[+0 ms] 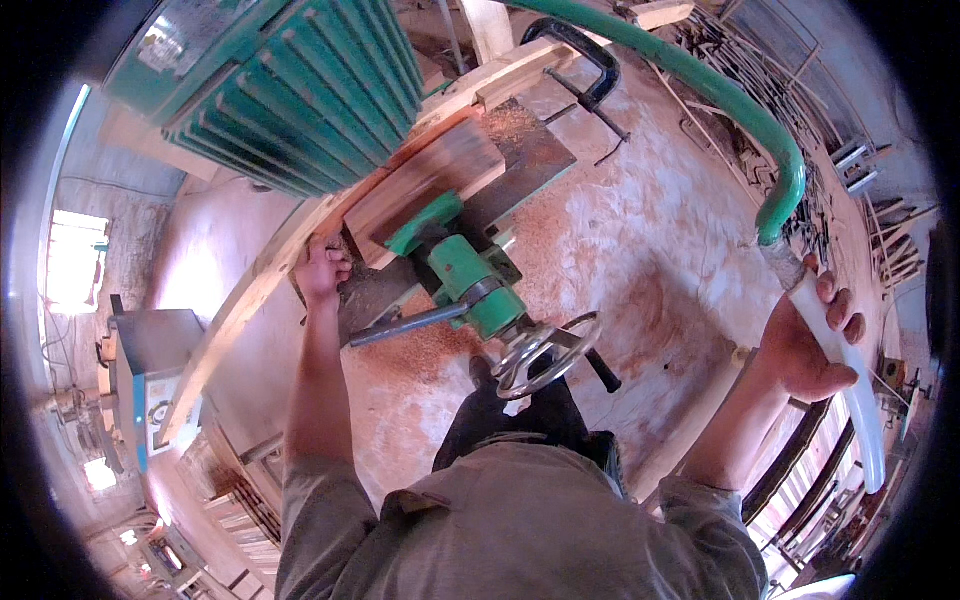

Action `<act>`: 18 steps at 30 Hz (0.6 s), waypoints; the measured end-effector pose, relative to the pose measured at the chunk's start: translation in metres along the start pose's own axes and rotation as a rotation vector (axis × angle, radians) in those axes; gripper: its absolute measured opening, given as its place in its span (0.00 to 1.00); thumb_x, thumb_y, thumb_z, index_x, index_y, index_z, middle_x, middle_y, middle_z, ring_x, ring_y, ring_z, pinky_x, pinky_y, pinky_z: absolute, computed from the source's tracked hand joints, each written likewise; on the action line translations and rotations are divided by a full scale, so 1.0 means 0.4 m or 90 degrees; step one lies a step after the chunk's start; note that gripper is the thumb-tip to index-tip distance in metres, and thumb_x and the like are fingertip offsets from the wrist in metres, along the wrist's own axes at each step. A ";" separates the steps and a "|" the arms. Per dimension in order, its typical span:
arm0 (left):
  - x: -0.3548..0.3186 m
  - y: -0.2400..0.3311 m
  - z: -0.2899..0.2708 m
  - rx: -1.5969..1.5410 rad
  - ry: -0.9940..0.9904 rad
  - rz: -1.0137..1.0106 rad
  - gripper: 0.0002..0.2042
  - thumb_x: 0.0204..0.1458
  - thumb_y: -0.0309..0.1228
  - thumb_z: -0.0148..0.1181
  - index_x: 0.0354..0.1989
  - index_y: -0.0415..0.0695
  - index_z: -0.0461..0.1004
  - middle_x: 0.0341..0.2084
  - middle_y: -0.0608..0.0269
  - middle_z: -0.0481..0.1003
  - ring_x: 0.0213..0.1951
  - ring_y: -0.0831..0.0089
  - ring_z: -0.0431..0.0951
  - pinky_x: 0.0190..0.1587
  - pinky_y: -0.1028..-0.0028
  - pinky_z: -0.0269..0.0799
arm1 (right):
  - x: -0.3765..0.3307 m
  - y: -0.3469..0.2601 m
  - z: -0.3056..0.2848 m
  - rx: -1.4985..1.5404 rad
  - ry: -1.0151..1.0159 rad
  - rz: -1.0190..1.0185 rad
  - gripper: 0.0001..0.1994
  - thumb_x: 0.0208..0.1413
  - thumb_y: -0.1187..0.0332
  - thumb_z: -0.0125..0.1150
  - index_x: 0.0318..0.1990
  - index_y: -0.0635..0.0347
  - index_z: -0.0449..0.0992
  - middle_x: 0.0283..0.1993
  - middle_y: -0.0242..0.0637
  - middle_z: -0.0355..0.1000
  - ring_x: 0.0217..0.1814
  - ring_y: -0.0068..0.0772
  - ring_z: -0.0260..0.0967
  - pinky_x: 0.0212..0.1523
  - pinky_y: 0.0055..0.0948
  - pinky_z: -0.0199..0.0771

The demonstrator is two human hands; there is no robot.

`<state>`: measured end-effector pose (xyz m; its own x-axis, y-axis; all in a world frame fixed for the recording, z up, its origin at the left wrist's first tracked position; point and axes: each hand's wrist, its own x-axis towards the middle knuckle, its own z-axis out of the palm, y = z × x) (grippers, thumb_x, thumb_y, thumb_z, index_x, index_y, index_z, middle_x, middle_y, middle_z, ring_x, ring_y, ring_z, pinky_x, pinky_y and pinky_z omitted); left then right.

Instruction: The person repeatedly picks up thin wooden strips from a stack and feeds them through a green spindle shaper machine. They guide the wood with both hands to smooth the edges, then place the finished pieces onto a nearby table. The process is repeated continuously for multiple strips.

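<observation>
My right hand is wrapped round the white sleeve on the end of a long green lever. My left hand is at the near side of a long wooden beam, its fingers curled; what they hold, if anything, is hidden. Just right of it lies a wooden block, smeared as if by motion, on the machine's table. A green clamp presses its round-edged jaw against the block. The clamp carries a chrome handwheel and a grey bar handle.
A green ribbed motor housing overhangs the block. A black G-clamp grips the beam's far end. Sawdust covers the table and floor. A grey-blue cabinet stands at the left, and thin wooden strips lie at the far right.
</observation>
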<state>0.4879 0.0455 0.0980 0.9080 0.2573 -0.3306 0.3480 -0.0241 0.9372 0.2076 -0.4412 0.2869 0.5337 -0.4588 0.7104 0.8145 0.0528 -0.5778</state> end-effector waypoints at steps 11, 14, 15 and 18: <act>0.038 -0.034 -0.037 -0.008 -0.017 0.005 0.15 0.55 0.42 0.46 0.37 0.42 0.68 0.17 0.63 0.70 0.14 0.72 0.72 0.12 0.75 0.65 | -0.108 0.017 -0.032 0.012 0.037 0.090 0.18 0.50 0.51 0.57 0.45 0.49 0.72 0.48 0.40 0.69 0.62 0.55 0.54 0.66 0.53 0.37; 0.050 -0.031 -0.027 -0.046 -0.036 -0.061 0.18 0.54 0.45 0.47 0.38 0.40 0.68 0.20 0.60 0.71 0.17 0.70 0.74 0.15 0.75 0.68 | 0.016 -0.054 -0.010 0.025 -0.019 0.058 0.19 0.50 0.52 0.58 0.43 0.56 0.72 0.48 0.41 0.69 0.62 0.55 0.54 0.67 0.55 0.34; 0.042 -0.022 -0.020 -0.053 -0.036 -0.070 0.19 0.54 0.46 0.48 0.39 0.40 0.68 0.22 0.60 0.72 0.19 0.70 0.75 0.16 0.75 0.68 | 0.082 -0.074 0.031 0.075 -0.009 0.031 0.20 0.47 0.53 0.60 0.42 0.57 0.72 0.46 0.44 0.70 0.59 0.54 0.57 0.66 0.59 0.35; 0.009 0.019 -0.005 -0.090 -0.047 -0.101 0.20 0.53 0.47 0.49 0.41 0.39 0.67 0.27 0.58 0.72 0.26 0.70 0.76 0.20 0.75 0.70 | 0.361 -0.135 0.144 0.049 0.024 -0.026 0.17 0.47 0.56 0.59 0.39 0.59 0.71 0.43 0.44 0.68 0.47 0.50 0.63 0.60 0.59 0.45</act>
<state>0.4934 0.0482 0.1041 0.8609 0.1752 -0.4777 0.4568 0.1475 0.8773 0.2537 -0.4592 0.4440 0.4925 -0.4951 0.7158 0.8509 0.1009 -0.5156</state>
